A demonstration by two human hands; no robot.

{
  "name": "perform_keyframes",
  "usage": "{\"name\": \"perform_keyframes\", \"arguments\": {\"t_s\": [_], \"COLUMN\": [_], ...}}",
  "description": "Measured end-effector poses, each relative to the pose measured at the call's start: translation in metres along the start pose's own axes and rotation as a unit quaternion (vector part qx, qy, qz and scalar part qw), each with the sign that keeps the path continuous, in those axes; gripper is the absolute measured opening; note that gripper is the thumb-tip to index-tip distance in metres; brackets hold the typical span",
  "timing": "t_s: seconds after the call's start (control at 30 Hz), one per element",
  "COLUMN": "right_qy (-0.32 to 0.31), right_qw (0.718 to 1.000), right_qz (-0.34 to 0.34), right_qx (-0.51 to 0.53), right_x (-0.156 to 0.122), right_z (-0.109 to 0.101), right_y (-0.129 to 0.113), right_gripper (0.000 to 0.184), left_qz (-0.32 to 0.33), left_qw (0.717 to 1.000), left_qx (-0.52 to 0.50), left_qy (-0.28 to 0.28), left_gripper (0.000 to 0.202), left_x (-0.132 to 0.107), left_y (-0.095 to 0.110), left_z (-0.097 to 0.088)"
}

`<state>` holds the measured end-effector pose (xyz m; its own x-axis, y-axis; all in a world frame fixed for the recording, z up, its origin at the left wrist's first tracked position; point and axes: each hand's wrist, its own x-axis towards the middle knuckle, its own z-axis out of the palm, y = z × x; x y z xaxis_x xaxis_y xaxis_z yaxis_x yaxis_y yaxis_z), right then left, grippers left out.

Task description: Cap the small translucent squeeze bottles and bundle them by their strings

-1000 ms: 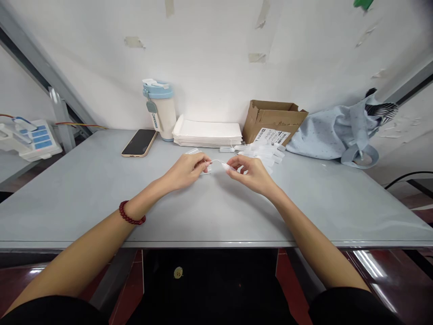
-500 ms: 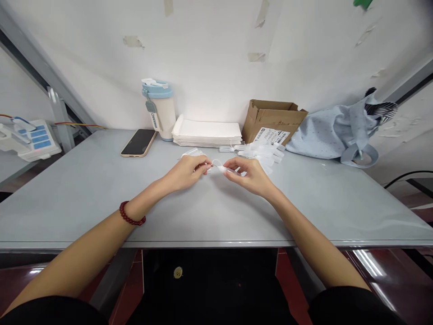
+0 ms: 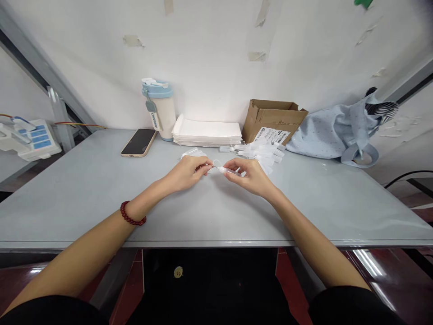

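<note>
The left hand (image 3: 187, 171) is closed in a fingertip pinch on a thin loop (image 3: 216, 163). The right hand (image 3: 249, 174) pinches the attached small clear tube (image 3: 228, 171). Both are held just above the desk (image 3: 101, 189), in front and left of the cardboard box (image 3: 274, 118), probably to steady fine alignment. A pile of similar tubes (image 3: 265, 151) lies directly before the box, within easy reach.

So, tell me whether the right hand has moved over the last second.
Yes, slightly. Against the cardboard box, which stays put, the right hand has edged left toward the left hand; both pinch a small clear piece.
</note>
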<state>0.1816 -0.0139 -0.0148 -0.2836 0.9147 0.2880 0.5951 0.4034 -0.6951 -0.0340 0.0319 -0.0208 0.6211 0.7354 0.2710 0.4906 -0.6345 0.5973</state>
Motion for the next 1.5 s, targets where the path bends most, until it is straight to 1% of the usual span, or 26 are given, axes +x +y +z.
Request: {"name": "perform_keyframes", "arguments": {"t_s": [0.3,0.53,0.8,1.03,1.3,1.5], "right_qy": [-0.002,-0.004,-0.009,0.009,0.016,0.025], "right_qw": [1.000,1.000,1.000,0.999,0.999,0.999], "right_qz": [-0.005,-0.014,-0.023,-0.043,-0.041,-0.039], "right_qx": [-0.013,-0.005,0.010,0.009,-0.001,0.010], "right_x": [0.000,-0.001,-0.001,-0.001,-0.002,-0.003], "right_z": [-0.001,0.000,0.005,0.010,0.015,0.018], "right_y": [0.000,0.002,0.005,0.009,0.010,0.010], "right_gripper": [0.016,0.018,0.016,0.014,0.013,0.014], "left_qz": [0.012,0.003,0.000,-0.015,-0.023,-0.029], "left_qw": [1.000,1.000,0.999,0.998,0.998,0.996], "left_qx": [-0.008,-0.022,-0.033,-0.060,-0.061,-0.083], "left_qy": [0.005,0.013,0.020,0.013,0.001,0.006], "left_gripper": [0.024,0.023,0.022,0.020,0.019,0.018], "left_x": [-0.001,-0.001,-0.001,-0.002,-0.002,-0.003], "left_y": [0.001,0.003,0.000,0.000,0.002,0.003], "left_z": [0.001,0.002,0.006,0.007,0.010,0.009]}}
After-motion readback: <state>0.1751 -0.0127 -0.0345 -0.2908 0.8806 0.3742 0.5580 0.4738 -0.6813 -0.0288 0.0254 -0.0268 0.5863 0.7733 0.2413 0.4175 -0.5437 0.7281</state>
